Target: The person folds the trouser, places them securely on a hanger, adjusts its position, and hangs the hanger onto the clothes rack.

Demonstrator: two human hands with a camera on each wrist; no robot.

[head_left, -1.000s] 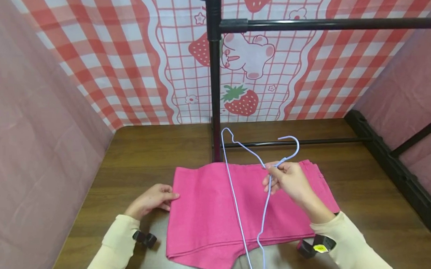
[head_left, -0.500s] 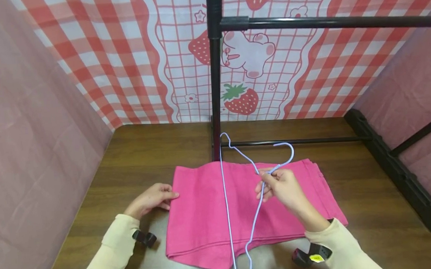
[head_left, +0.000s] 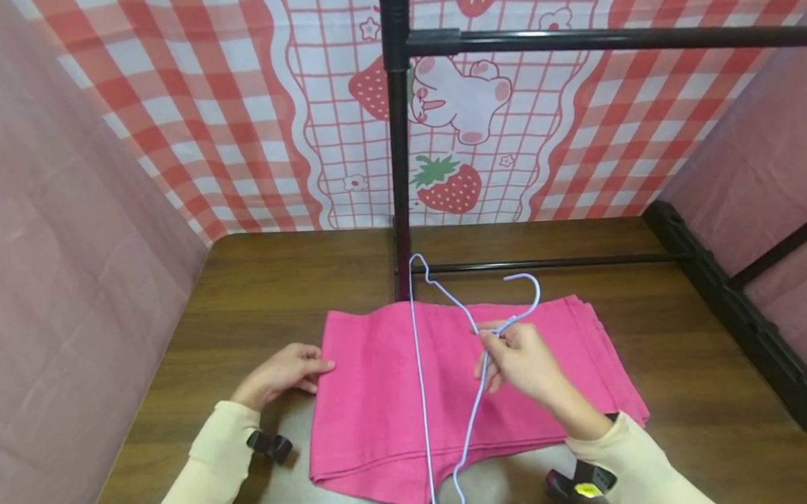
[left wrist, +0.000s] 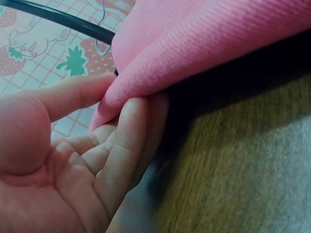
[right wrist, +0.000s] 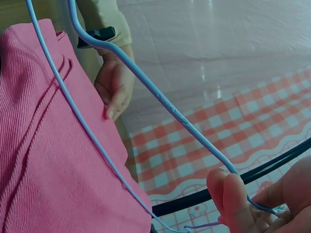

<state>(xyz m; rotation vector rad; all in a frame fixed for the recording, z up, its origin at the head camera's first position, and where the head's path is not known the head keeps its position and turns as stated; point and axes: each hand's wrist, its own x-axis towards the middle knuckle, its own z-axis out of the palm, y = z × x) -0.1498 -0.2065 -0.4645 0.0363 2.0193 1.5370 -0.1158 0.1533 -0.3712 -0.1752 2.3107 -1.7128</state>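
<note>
Folded pink trousers lie flat on the table, with their crotch point towards the person. At their left edge my left hand pinches the fold, thumb on top and fingers underneath. The left wrist view shows the thumb and fingers on either side of the pink cloth edge. My right hand grips a light purple wire hanger just below its hook, over the middle of the trousers. The hanger is tilted, hook pointing away and to the right; its near end runs out of the head view.
A black clothes rack stands behind the trousers, with an upright post, a top rail and a foot at the right. A checked strawberry curtain hangs at the back of the wooden table.
My right hand has moved left and towards the person with the hanger, whose near end has passed out of the head view. My left hand stays at the trousers' edge.
</note>
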